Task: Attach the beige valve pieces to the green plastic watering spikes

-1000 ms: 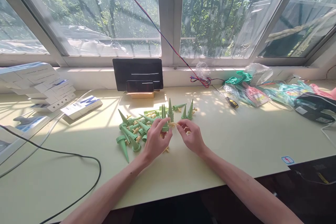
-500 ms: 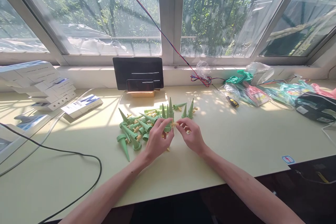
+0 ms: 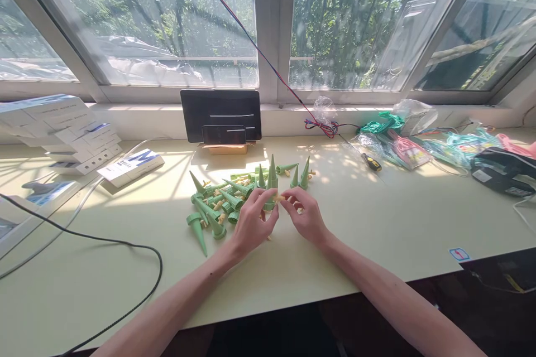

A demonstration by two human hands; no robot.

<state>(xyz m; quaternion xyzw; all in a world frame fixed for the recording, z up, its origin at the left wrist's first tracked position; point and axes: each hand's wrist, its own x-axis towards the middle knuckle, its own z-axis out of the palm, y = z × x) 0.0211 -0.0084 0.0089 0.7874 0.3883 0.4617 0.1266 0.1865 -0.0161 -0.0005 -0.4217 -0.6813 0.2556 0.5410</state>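
Observation:
In the head view my left hand [image 3: 256, 217] and my right hand [image 3: 305, 216] meet at the front of a pile of green plastic spikes. Between their fingertips is a small yellow plastic valve [image 3: 278, 198], pinched from both sides. Just behind the fingers, several green spikes [image 3: 272, 175] stand with their points up. To the left of my left hand lie more green cone-shaped spikes [image 3: 196, 231], mixed with small yellow valve pieces. Two upright spikes [image 3: 304, 173] stand beyond my right hand. My fingers partly hide the valve.
A tablet [image 3: 220, 114] and a phone lean on a stand by the window. White boxes [image 3: 132, 167] sit at the left, near a black cable [image 3: 142, 247]. At the right are a screwdriver [image 3: 371, 162], bagged cords [image 3: 408, 150] and a black pouch [image 3: 505, 170].
Both hands stay nearly in place, still pinching the yellow valve. Only slight finger movement shows, and the camera view has shifted a little.

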